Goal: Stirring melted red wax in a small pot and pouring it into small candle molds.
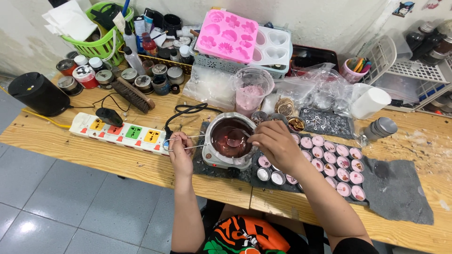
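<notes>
My left hand (180,155) grips the two thin wire handles of a small metal pot (230,136) full of dark pink liquid. The pot sits on a small hotplate (221,162). My right hand (278,143) holds a metal spoon (235,137) whose bowl dips into the liquid. Just right of the pot, several small round tins (336,162) with pale pink filling lie in rows on a dark grey mat (395,188).
A white power strip (120,131) with coloured sockets lies left of the pot, its black cable (188,113) running behind. A clear measuring cup (252,89), pink mould tray (227,35), jars, bottles, green basket (101,28), black speaker (37,94) and bags crowd the table's back.
</notes>
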